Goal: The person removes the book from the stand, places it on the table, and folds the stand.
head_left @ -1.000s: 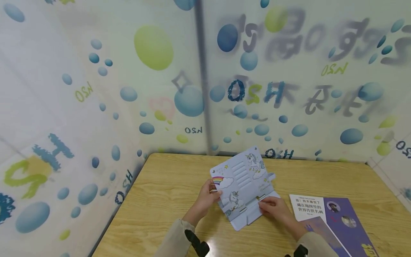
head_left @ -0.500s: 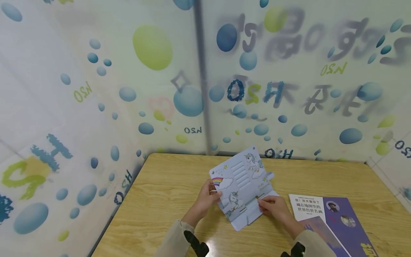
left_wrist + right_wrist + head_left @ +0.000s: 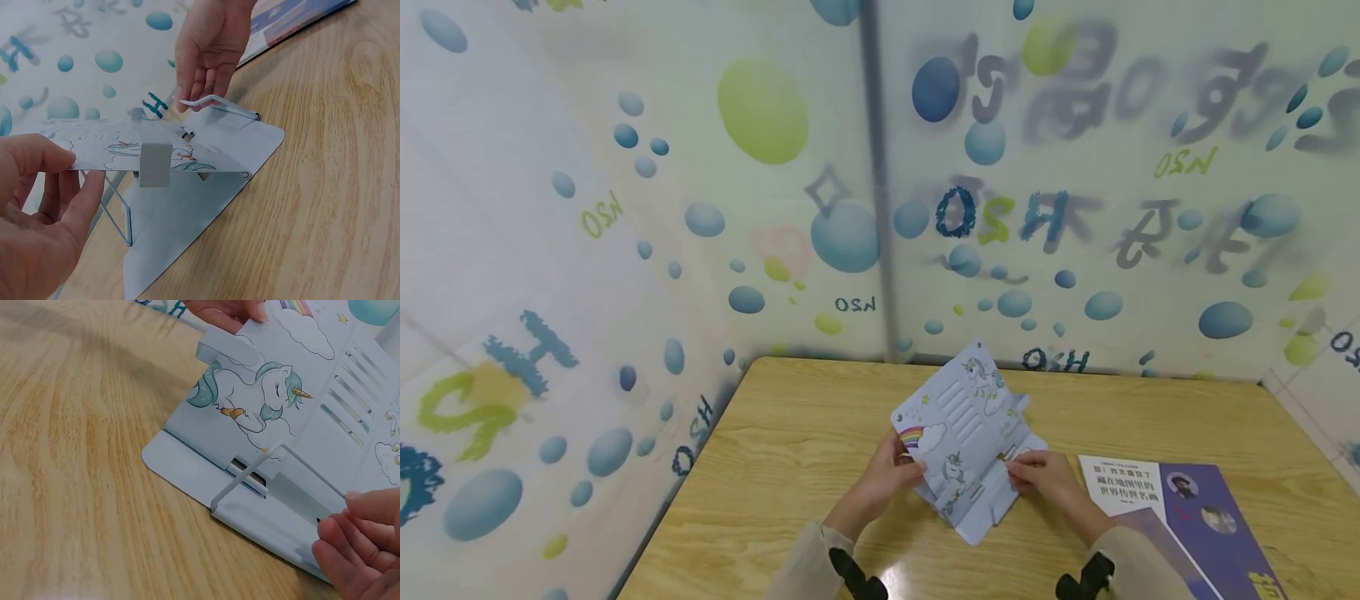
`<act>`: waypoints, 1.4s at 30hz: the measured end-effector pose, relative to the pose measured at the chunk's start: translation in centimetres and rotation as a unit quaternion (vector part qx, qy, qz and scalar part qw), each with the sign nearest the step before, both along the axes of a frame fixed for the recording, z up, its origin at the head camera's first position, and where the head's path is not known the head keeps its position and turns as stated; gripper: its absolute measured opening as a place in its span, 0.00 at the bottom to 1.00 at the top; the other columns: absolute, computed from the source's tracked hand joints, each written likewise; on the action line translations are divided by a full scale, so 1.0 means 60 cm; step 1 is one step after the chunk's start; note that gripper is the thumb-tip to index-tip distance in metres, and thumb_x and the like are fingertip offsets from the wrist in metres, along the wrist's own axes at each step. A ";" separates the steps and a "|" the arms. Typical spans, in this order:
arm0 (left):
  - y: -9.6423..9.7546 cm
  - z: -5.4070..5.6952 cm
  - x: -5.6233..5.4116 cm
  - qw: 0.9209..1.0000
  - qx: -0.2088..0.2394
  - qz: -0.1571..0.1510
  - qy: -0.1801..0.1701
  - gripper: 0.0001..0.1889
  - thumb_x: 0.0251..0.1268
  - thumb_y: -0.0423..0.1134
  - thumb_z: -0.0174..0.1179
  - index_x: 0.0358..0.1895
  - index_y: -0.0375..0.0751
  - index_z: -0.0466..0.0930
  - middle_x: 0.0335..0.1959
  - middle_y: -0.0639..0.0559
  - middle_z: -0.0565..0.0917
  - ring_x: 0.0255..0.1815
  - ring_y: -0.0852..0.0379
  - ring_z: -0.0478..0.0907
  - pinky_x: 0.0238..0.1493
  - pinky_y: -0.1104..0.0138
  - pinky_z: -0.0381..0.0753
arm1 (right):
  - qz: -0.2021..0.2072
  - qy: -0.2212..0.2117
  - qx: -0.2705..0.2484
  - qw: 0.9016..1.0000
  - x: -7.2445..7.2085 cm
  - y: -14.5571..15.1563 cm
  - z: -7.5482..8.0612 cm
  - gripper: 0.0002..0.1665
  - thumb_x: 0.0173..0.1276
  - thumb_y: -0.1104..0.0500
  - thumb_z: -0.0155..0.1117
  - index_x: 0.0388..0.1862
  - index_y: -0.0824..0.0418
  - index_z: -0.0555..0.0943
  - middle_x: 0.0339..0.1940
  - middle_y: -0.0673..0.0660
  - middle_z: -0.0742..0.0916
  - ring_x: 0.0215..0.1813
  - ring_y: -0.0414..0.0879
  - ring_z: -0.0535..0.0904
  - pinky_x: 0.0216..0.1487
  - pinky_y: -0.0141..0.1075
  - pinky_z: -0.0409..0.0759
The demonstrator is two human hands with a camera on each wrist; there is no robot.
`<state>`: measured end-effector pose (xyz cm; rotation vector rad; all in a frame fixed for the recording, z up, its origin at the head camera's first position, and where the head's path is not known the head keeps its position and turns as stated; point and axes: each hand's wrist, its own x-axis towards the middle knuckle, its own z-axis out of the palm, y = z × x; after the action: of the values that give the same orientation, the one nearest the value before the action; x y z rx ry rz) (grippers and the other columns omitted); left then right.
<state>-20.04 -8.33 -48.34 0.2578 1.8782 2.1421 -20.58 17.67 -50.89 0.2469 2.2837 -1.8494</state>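
Observation:
A light blue metal book stand point(image 3: 958, 421) printed with unicorns stands on the wooden table point(image 3: 790, 433), its back panel point(image 3: 125, 140) raised over its base point(image 3: 200, 187). My left hand point(image 3: 886, 479) pinches the panel's left edge between thumb and fingers point(image 3: 81, 194). My right hand point(image 3: 1047, 482) is at the stand's front right, with curled fingertips point(image 3: 203, 94) on the thin page-holder arm point(image 3: 228, 105). In the right wrist view those fingers point(image 3: 359, 540) sit at the ledge beside a second wire arm point(image 3: 247, 481), and the unicorn panel point(image 3: 275, 394) rises behind.
A purple and white book point(image 3: 1180, 500) lies flat on the table to the right of my right hand. Walls covered in bubble-patterned sheeting point(image 3: 760, 208) close in the table at the back and left. Bare wood point(image 3: 81, 456) stretches left of the stand.
The stand has turned slightly, its top leaning a little left and its lower corner shifting right. Both hands keep their places on it.

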 end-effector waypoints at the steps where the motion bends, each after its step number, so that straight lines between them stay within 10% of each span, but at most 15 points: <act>1: 0.001 -0.001 0.001 1.000 0.002 -0.002 -0.001 0.28 0.55 0.24 0.54 0.61 0.31 0.58 0.43 0.43 0.75 0.39 0.55 0.74 0.41 0.62 0.77 | 0.001 0.001 0.002 1.000 -0.001 0.001 0.000 0.12 0.60 0.66 0.62 0.35 0.78 0.78 0.25 0.56 0.83 0.29 0.44 0.80 0.33 0.38 0.80; 24: 0.028 -0.007 0.034 0.993 0.079 -0.091 -0.014 0.31 0.48 0.17 0.56 0.60 0.32 0.60 0.48 0.38 0.76 0.45 0.52 0.75 0.43 0.65 0.76 | 0.023 -0.009 0.005 1.000 -0.025 0.002 0.020 0.18 0.64 0.68 0.56 0.48 0.81 0.73 0.41 0.67 0.82 0.35 0.46 0.80 0.38 0.40 0.80; 42: 0.063 -0.001 0.067 0.997 0.072 -0.020 -0.030 0.33 0.41 0.15 0.55 0.58 0.31 0.63 0.50 0.35 0.76 0.47 0.49 0.75 0.41 0.67 0.76 | 0.012 -0.019 0.023 0.999 -0.038 -0.003 0.020 0.16 0.64 0.67 0.56 0.48 0.78 0.75 0.42 0.64 0.81 0.34 0.45 0.79 0.37 0.38 0.80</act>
<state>-16.01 -4.57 -48.41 0.2564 1.6751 2.2359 -22.83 17.48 -49.71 0.2582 2.2958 -1.7662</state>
